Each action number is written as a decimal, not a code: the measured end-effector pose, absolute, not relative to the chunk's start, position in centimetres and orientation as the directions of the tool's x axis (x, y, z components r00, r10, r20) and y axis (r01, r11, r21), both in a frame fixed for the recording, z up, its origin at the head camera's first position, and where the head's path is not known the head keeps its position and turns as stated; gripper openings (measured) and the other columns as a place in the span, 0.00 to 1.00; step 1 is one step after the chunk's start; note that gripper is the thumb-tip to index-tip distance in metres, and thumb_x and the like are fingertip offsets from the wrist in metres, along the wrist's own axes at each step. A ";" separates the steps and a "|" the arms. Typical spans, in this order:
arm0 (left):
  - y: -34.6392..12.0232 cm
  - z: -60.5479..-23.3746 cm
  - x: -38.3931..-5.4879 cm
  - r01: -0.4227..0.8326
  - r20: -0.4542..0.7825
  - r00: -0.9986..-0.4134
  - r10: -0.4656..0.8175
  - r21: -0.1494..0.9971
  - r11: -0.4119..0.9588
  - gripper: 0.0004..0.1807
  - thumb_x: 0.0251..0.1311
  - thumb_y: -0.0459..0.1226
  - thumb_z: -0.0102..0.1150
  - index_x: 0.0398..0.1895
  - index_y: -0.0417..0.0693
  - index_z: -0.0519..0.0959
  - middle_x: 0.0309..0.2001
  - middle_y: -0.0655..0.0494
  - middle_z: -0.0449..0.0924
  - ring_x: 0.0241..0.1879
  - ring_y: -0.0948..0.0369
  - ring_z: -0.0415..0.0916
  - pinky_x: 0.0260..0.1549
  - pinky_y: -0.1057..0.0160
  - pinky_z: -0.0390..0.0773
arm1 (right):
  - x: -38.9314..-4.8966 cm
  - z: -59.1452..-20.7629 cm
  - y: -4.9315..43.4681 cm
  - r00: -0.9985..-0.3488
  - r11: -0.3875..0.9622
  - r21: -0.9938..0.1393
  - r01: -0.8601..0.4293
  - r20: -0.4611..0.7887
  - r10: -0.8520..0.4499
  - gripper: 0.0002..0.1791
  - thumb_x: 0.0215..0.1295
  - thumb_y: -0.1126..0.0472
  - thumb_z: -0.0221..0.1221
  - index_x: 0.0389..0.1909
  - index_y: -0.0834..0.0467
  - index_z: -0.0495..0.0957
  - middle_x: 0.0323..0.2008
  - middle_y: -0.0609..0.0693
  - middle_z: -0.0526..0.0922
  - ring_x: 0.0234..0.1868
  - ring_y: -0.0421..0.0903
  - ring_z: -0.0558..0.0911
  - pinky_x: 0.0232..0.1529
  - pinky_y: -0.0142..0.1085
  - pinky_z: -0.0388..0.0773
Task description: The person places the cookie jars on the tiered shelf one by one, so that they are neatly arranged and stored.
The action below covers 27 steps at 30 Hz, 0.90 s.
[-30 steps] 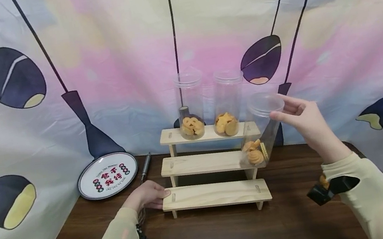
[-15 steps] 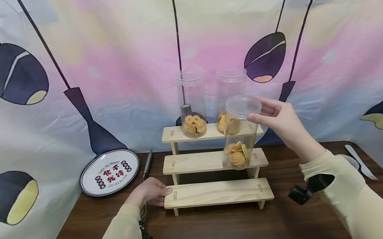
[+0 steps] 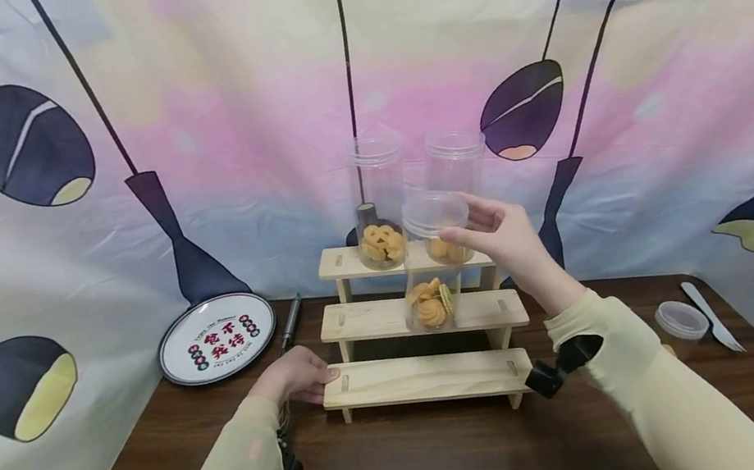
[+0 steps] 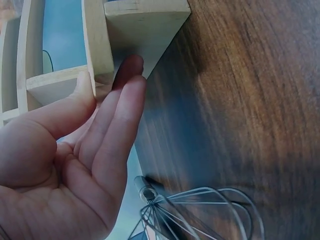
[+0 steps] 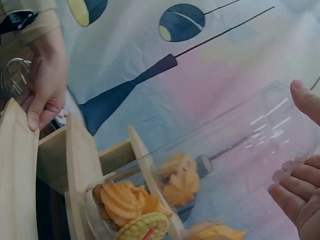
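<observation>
A clear plastic jar of cookies (image 3: 427, 281) stands upright over the middle step of a three-step wooden stand (image 3: 423, 373); I cannot tell if its base touches the wood. My right hand (image 3: 508, 238) grips this jar near its round lid, thumb on one side and fingers on the other. At the stand's left end, my left hand (image 3: 291, 374) pinches the lowest step, thumb above and fingers beneath, as the left wrist view shows. Two similar cookie jars occupy the top step: a left jar (image 3: 376, 210) and a right jar (image 3: 456, 159), partly hidden by the held one.
A white plate (image 3: 215, 341) with red lettering leans at the back left. Beside it lies a whisk (image 4: 200, 210), close to my left hand. On the right are a small lidded tub (image 3: 682, 321) and a white plastic knife (image 3: 712, 316).
My right hand has carried the cookie jar leftward, from the right end of the middle step to nearer its centre. The left hand keeps its grip on the stand.
</observation>
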<state>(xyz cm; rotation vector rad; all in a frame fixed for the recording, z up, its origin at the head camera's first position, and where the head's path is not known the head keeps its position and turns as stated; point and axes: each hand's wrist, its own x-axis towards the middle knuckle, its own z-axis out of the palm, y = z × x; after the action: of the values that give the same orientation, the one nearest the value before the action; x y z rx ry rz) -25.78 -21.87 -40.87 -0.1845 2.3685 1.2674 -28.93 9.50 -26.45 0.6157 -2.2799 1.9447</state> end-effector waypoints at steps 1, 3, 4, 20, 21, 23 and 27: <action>-21.8 -40.8 -25.8 -0.323 -0.446 -0.891 0.083 0.752 0.574 0.15 0.64 0.32 0.56 0.45 0.23 0.76 0.29 0.46 0.83 0.27 0.61 0.79 0.33 0.60 0.85 | -29.0 -26.5 9.3 -0.914 0.102 -0.930 -0.354 0.321 -0.249 0.35 0.56 0.59 0.68 0.65 0.57 0.69 0.59 0.56 0.76 0.56 0.47 0.79 0.55 0.33 0.76; -21.6 -40.6 -25.8 -0.333 -0.450 -0.891 0.066 0.743 0.581 0.15 0.64 0.32 0.57 0.44 0.24 0.77 0.29 0.46 0.83 0.27 0.60 0.80 0.33 0.60 0.85 | -29.0 -26.6 9.0 -0.910 0.085 -0.929 -0.361 0.330 -0.252 0.34 0.55 0.59 0.68 0.64 0.57 0.69 0.58 0.56 0.76 0.55 0.46 0.79 0.53 0.31 0.77; -21.5 -40.5 -25.8 -0.336 -0.452 -0.890 0.059 0.738 0.585 0.15 0.64 0.32 0.57 0.44 0.24 0.77 0.29 0.46 0.83 0.27 0.60 0.80 0.33 0.60 0.85 | -29.0 -26.7 8.8 -0.910 0.082 -0.929 -0.361 0.331 -0.251 0.35 0.55 0.59 0.68 0.64 0.57 0.69 0.58 0.56 0.76 0.55 0.46 0.79 0.52 0.30 0.77; -21.2 -40.2 -25.7 -0.362 -0.458 -0.889 0.019 0.727 0.584 0.15 0.63 0.33 0.58 0.44 0.24 0.77 0.29 0.45 0.83 0.25 0.60 0.79 0.32 0.59 0.85 | -30.0 -27.6 5.8 -0.914 0.081 -0.940 -0.330 0.297 -0.275 0.36 0.52 0.56 0.71 0.63 0.54 0.71 0.57 0.54 0.78 0.53 0.45 0.80 0.45 0.34 0.82; -21.2 -40.3 -25.7 -0.364 -0.459 -0.888 0.017 0.728 0.581 0.16 0.63 0.33 0.58 0.44 0.24 0.76 0.29 0.45 0.83 0.25 0.60 0.79 0.32 0.59 0.85 | -30.1 -27.7 5.7 -0.913 0.087 -0.938 -0.336 0.302 -0.273 0.36 0.51 0.55 0.71 0.63 0.54 0.71 0.57 0.53 0.78 0.54 0.45 0.80 0.48 0.34 0.81; -21.2 -40.3 -25.7 -0.369 -0.460 -0.888 0.015 0.731 0.573 0.16 0.63 0.32 0.58 0.44 0.24 0.76 0.29 0.45 0.83 0.25 0.60 0.80 0.32 0.59 0.85 | -30.2 -27.7 5.4 -0.912 0.100 -0.933 -0.346 0.308 -0.272 0.37 0.50 0.53 0.72 0.63 0.54 0.71 0.57 0.53 0.78 0.55 0.46 0.79 0.51 0.35 0.79; -21.2 -40.4 -25.8 -0.368 -0.458 -0.889 0.016 0.733 0.572 0.15 0.63 0.32 0.58 0.43 0.23 0.77 0.29 0.45 0.84 0.26 0.59 0.80 0.32 0.59 0.85 | -30.2 -27.7 4.9 -0.908 0.120 -0.925 -0.360 0.318 -0.272 0.40 0.49 0.50 0.72 0.64 0.55 0.70 0.58 0.54 0.77 0.55 0.47 0.79 0.55 0.39 0.77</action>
<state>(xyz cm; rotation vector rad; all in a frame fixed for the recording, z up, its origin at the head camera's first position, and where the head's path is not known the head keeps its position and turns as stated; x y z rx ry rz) -25.75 -21.22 -40.39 -0.2837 2.3900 1.2529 -30.25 4.94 -27.73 0.6493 -2.2975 1.9316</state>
